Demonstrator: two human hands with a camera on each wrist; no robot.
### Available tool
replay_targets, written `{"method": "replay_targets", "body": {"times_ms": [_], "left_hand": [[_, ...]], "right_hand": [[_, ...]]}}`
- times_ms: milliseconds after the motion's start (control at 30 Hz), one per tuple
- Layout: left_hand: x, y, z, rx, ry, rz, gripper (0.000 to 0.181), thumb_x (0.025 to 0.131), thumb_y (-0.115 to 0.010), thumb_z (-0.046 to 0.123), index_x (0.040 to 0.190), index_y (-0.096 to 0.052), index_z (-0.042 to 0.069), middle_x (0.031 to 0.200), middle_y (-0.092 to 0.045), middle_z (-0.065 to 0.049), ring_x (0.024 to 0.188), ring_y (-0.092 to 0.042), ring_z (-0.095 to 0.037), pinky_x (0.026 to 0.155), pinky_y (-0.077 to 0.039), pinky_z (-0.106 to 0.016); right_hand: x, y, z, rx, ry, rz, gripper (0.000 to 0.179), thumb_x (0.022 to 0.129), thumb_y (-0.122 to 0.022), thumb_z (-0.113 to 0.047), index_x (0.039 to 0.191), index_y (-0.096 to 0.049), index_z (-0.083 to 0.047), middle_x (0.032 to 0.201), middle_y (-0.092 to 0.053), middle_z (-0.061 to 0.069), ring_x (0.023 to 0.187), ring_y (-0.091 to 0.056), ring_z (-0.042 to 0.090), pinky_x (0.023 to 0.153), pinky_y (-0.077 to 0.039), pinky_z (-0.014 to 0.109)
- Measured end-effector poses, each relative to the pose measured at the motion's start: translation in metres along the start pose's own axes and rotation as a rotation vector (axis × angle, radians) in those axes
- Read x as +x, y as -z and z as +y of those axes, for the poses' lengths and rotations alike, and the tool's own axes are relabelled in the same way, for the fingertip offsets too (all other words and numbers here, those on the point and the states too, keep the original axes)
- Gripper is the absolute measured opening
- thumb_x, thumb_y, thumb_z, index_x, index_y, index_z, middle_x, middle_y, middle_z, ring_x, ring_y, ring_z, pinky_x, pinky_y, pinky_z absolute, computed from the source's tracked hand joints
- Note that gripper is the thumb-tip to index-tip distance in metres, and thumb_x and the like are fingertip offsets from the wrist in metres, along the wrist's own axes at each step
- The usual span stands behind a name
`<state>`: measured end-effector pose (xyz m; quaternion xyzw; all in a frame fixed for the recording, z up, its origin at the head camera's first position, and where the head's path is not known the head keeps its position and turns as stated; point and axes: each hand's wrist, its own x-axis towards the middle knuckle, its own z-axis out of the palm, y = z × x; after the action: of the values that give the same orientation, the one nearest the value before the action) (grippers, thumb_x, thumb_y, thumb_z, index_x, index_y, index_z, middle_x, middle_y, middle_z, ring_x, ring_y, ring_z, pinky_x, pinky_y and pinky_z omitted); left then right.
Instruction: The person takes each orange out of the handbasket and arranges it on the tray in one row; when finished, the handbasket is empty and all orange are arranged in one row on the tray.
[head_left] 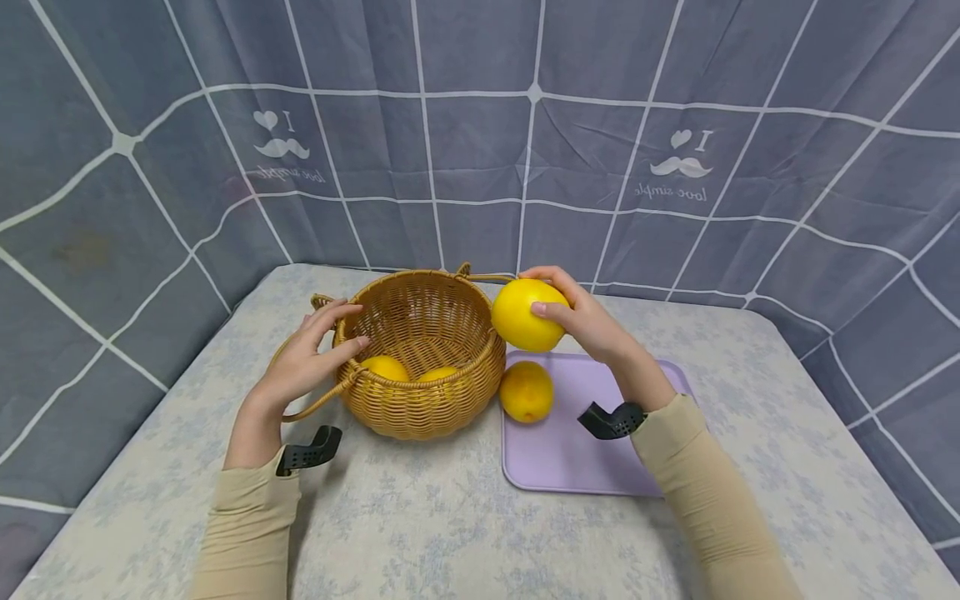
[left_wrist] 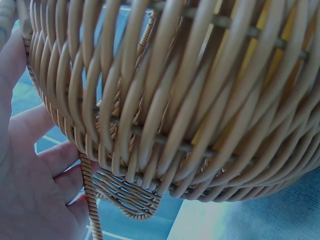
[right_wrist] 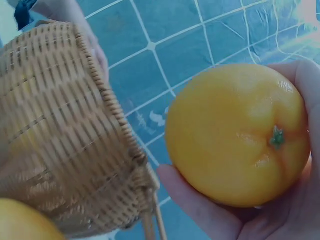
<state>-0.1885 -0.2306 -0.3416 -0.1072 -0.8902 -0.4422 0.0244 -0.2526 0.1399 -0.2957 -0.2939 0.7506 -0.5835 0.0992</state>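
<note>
My right hand (head_left: 588, 321) grips a bright yellow-orange orange (head_left: 529, 315) above the right rim of the wicker basket (head_left: 423, 412). In the right wrist view, the held orange (right_wrist: 235, 135) shows its green stem end, with fingers and thumb round it. My left hand (head_left: 307, 358) rests at the basket's left rim, fingers extended and spread. Up close in the left wrist view, the left hand (left_wrist: 40, 165) touches the woven wall (left_wrist: 150, 100). Two oranges, one of them the left orange (head_left: 386, 367), lie inside the basket, partly hidden by its front rim.
Another orange (head_left: 527, 392) sits at the left edge of a lilac tray (head_left: 577, 467), right of the basket. One basket handle (head_left: 322, 404) hangs out to the left. A grey checked curtain (head_left: 480, 150) stands behind the table, which has a pale patterned cloth (head_left: 405, 517).
</note>
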Motion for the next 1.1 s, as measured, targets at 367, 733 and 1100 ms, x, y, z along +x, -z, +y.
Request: {"method": "replay_targets", "body": {"times_ms": [367, 733, 1100], "left_hand": [[-0.001, 0.001, 0.0, -0.001, 0.0, 0.009, 0.059, 0.094, -0.055, 0.041, 0.143, -0.039, 0.014, 0.156, -0.013, -0.001, 0.141, 0.008, -0.035, 0.104, -0.003, -0.067], [-0.001, 0.0, 0.001, 0.002, 0.0, 0.01, 0.059, 0.094, -0.055, 0.041, 0.143, -0.039, 0.015, 0.156, -0.013, 0.0, 0.142, 0.006, -0.032, 0.102, -0.007, -0.07], [-0.001, 0.0, 0.001, -0.01, 0.004, 0.0, 0.06, 0.094, -0.055, 0.041, 0.144, -0.037, 0.014, 0.156, -0.011, -0.002, 0.141, 0.009, -0.035, 0.103, -0.003, -0.069]], "right_hand": [[-0.03, 0.0, 0.027, -0.005, -0.079, 0.2, 0.043, 0.092, -0.051, -0.013, 0.132, -0.038, -0.004, 0.128, -0.04, 0.017, 0.098, -0.048, 0.03, 0.077, -0.049, 0.027], [-0.059, 0.002, 0.046, -0.062, -0.115, 0.314, 0.046, 0.094, -0.053, -0.014, 0.136, -0.036, -0.008, 0.129, -0.04, 0.017, 0.103, -0.045, 0.029, 0.076, -0.048, 0.024], [-0.076, 0.002, 0.066, -0.091, -0.164, 0.378, 0.049, 0.091, -0.058, -0.013, 0.134, -0.036, -0.006, 0.132, -0.04, 0.019, 0.11, -0.044, 0.03, 0.081, -0.046, 0.028]]}}
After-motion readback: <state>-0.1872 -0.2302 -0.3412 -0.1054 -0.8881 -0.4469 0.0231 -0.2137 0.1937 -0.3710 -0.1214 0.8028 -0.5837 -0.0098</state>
